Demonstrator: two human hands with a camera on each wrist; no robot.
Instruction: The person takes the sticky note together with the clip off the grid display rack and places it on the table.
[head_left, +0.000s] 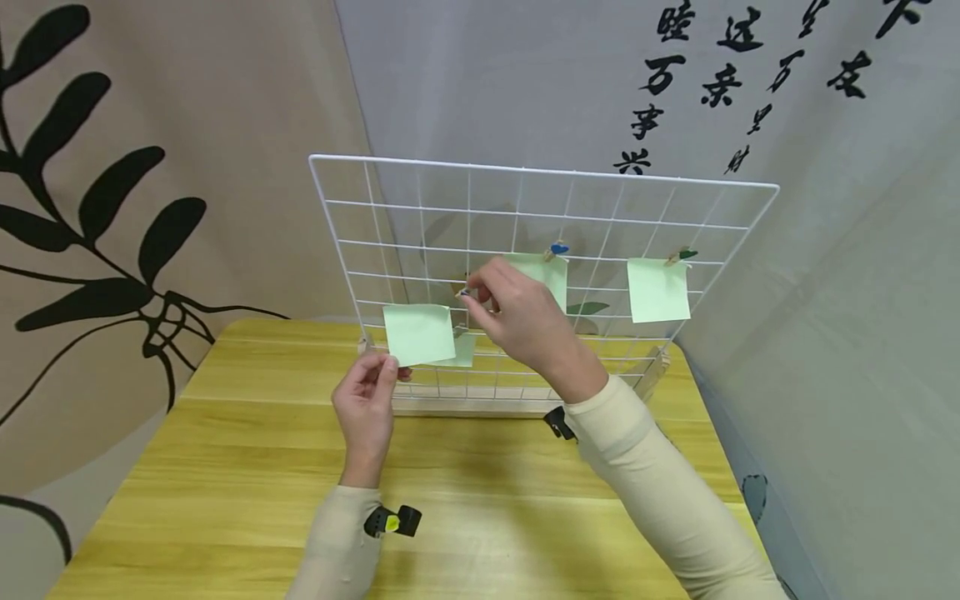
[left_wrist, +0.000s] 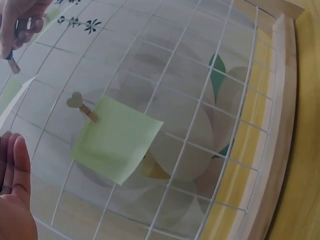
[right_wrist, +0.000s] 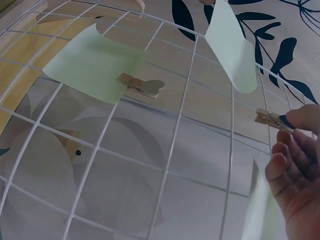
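Note:
My left hand (head_left: 366, 408) pinches a pale green paper note (head_left: 420, 333) by its lower edge, in front of the lower left of a white wire grid (head_left: 517, 170). My right hand (head_left: 525, 321) pinches a small wooden clothespin (right_wrist: 270, 119) with a blue end, just above and to the right of that note. Clothespin and note are apart in the right wrist view. Partly behind the held note is another green note (head_left: 463, 354), clipped by a clothespin with a pale heart (left_wrist: 74, 100). My right hand partly covers a further green note (head_left: 551, 279).
A clothespin with a blue heart (head_left: 557, 249) clips the middle note. At the right, a green-topped clothespin (head_left: 682, 255) holds another note (head_left: 657, 292). The grid stands in a wooden base (head_left: 480, 406) on a wood-grain table (head_left: 480, 500). Printed curtains (head_left: 487, 83) hang behind.

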